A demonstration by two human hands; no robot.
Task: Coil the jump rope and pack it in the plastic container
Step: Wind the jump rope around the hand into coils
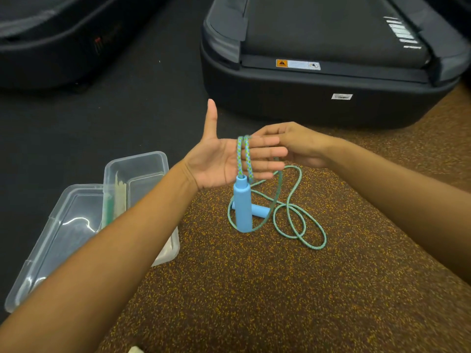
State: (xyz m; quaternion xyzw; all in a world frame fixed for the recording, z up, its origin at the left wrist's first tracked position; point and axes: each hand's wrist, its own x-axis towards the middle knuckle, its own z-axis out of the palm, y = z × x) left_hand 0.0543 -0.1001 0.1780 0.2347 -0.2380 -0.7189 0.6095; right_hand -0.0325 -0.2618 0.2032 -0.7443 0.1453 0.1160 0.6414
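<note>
My left hand (224,159) is held flat, palm up and thumb raised, with two turns of the teal jump rope (293,225) wound around its fingers. One blue handle (243,203) hangs from those turns. The second blue handle (261,209) lies on the floor behind it, among loose loops of rope. My right hand (300,143) is just beyond the left fingertips, gripping the rope as it passes over them. The clear plastic container (142,164) stands open on the floor to the left.
A clear lid (48,240) lies beside the container, partly under my left forearm. A large black treadmill base (318,98) stands close behind my hands, and another dark machine (51,47) is at the far left. The floor is speckled brown rubber.
</note>
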